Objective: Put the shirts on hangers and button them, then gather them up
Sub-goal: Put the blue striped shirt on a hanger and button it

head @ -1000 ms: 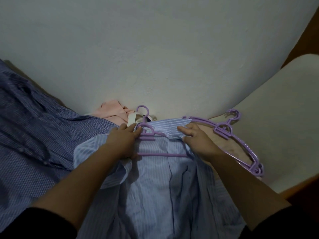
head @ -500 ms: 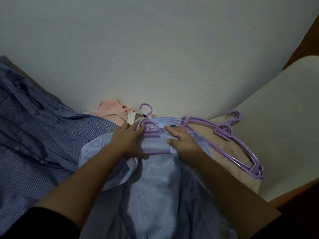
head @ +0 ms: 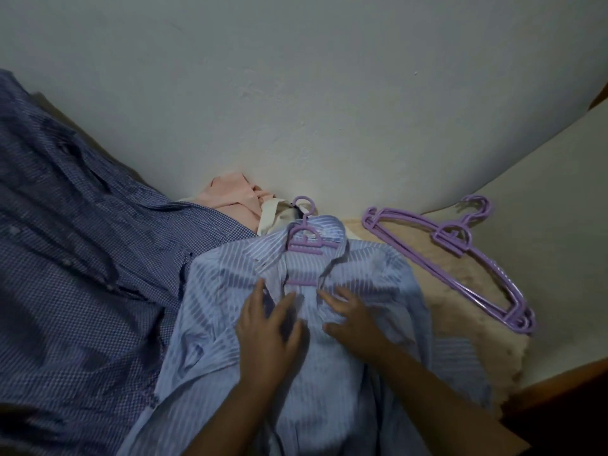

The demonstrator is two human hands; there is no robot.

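Risk: the hanger (head: 304, 246) could, I judge, slip out of the collar if the fronts are tugged unevenly while buttoning.
Shirt: the striped shirt (head: 230, 291) lies mid-surface, hanger inside.
Hands: the left hand (head: 266, 327) and right hand (head: 353, 319) rest flat on its front just below the collar, fingers spread, gripping nothing.
Spare: more hangers (head: 454, 255) lie toward the right edge.

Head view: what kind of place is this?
Probably a room at home, maybe a bedroom: shirts such as the striped shirt spread beside a plain wall, spare purple hangers alongside.
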